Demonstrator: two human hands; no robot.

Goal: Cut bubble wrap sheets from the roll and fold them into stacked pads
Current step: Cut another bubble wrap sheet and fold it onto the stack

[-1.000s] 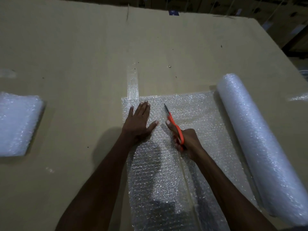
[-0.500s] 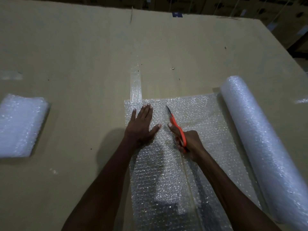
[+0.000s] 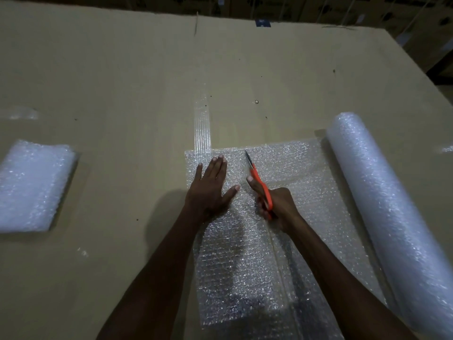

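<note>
folded pads (image 3: 34, 185) left, roll (image 3: 392, 204) right

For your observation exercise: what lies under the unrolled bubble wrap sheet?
Under the bubble wrap sheet lies the cardboard surface; a tape strip runs beneath its far edge. The left hand presses on top. Anything else underneath cannot be seen.
</note>
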